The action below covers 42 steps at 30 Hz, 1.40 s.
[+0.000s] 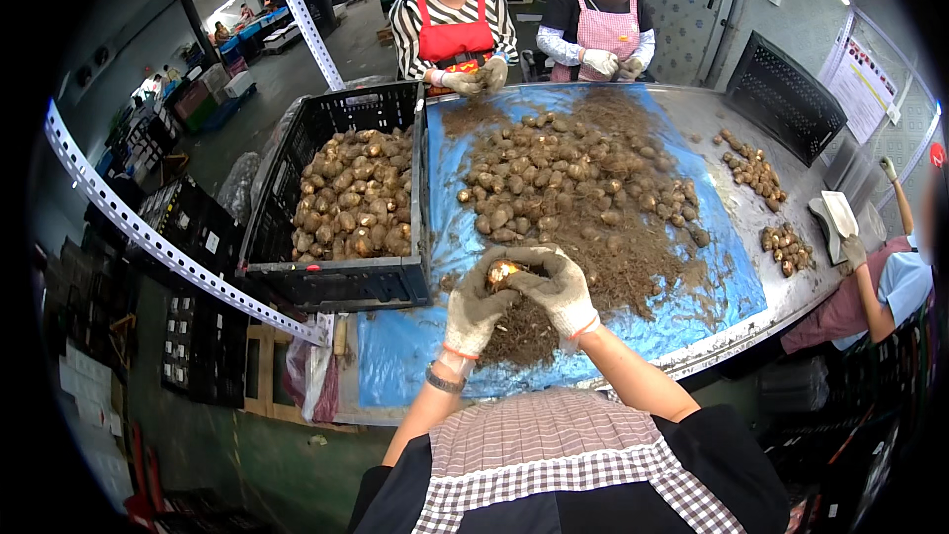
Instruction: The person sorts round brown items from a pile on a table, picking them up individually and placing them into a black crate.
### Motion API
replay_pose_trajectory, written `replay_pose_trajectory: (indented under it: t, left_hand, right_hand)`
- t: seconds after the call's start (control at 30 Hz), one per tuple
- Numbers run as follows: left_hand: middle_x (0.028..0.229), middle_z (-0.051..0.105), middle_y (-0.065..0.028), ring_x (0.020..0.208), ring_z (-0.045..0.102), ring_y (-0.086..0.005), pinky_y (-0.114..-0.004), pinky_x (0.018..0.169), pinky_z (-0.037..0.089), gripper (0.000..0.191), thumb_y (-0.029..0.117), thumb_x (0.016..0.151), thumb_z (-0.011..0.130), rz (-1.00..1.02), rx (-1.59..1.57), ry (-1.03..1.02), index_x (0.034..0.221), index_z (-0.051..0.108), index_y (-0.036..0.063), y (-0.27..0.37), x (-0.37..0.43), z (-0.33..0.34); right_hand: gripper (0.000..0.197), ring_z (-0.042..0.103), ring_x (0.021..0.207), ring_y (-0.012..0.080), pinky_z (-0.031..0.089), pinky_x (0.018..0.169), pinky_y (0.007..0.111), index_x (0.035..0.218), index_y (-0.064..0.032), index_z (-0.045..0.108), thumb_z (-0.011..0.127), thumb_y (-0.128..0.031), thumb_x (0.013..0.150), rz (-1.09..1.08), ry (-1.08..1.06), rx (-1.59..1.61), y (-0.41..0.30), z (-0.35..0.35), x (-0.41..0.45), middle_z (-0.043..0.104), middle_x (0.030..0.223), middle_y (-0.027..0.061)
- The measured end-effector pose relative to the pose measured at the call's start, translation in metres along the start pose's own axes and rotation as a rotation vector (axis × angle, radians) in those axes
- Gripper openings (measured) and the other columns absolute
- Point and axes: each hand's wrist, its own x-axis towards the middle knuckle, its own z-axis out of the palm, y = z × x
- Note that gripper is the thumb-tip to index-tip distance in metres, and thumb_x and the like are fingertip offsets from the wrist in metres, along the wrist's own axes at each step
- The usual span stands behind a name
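A taro corm with a pale, orange-tinged end is held between my two gloved hands, above the near part of the table. My left hand curls round it from the left. On its right side the fingers and thumb of my right hand touch it. Both knit gloves are dark with soil. Directly below lies a heap of brown root fibres and dirt on blue plastic sheeting. Beyond my hands spreads a big pile of hairy taro corms.
A black plastic crate of corms stands at the left, behind a perforated metal post. Two co-workers with gloved hands face me across the metal table. Another person at the right holds a white tray near small corm piles.
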Motion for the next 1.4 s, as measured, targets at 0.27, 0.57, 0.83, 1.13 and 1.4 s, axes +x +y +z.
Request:
replay_pose_trajectory:
  t: [0.27, 0.57, 0.83, 1.13, 1.4]
  left_hand:
    - [0.108, 0.061, -0.0073, 0.096, 0.057, -0.0121, -0.025, 0.080, 0.048, 0.051, -0.002, 0.077, 0.067, 0.013, -0.091, -0.051, 0.124, 0.051, -0.0016, 0.004, -0.004, 0.000]
    - [0.110, 0.060, -0.0071, 0.092, 0.058, -0.0133, -0.025, 0.080, 0.048, 0.045, -0.009, 0.077, 0.059, -0.022, -0.335, 0.089, 0.121, 0.052, -0.0025, 0.005, -0.004, -0.005]
    - [0.113, 0.059, -0.0093, 0.097, 0.059, -0.0162, -0.027, 0.081, 0.050, 0.049, -0.006, 0.077, 0.064, 0.004, -0.107, 0.146, 0.124, 0.051, -0.0021, 0.000, -0.003, -0.001]
    - [0.108, 0.061, -0.0051, 0.093, 0.058, -0.0126, -0.025, 0.079, 0.048, 0.044, -0.003, 0.077, 0.067, -0.070, -0.451, 0.100, 0.119, 0.054, 0.0010, 0.005, -0.010, 0.005]
    - [0.108, 0.058, -0.0029, 0.089, 0.054, -0.0096, -0.023, 0.075, 0.047, 0.043, -0.001, 0.081, 0.062, 0.026, -0.205, 0.075, 0.122, 0.052, 0.0019, -0.009, -0.001, 0.014]
  right_hand:
    - [0.013, 0.054, 0.072, 0.0054, 0.044, 0.062, 0.017, 0.098, 0.0020, 0.058, 0.056, 0.004, 0.086, -0.173, 0.093, -0.385, 0.026, -0.014, 0.010, 0.064, 0.087, 0.0032]
    - [0.030, 0.055, 0.087, 0.0111, 0.045, 0.071, 0.020, 0.112, 0.0010, 0.058, 0.060, 0.004, 0.082, -0.138, 0.073, -0.255, 0.013, -0.005, 0.000, 0.057, 0.105, 0.0074]
    - [0.010, 0.060, 0.080, 0.0287, 0.049, 0.075, 0.037, 0.086, -0.0047, 0.066, 0.066, -0.007, 0.076, -0.489, 0.196, -0.772, 0.008, 0.010, 0.014, 0.064, 0.083, 0.0103]
    - [0.014, 0.062, 0.100, 0.0177, 0.048, 0.089, 0.024, 0.099, 0.0047, 0.056, 0.056, 0.007, 0.085, 0.030, 0.347, 0.289, 0.056, -0.036, 0.021, 0.063, 0.099, 0.0106]
    - [0.022, 0.062, 0.100, 0.0191, 0.051, 0.087, 0.027, 0.111, 0.0010, 0.057, 0.054, -0.003, 0.090, 0.206, 0.226, 0.319, 0.076, -0.013, -0.004, 0.063, 0.113, 0.0127]
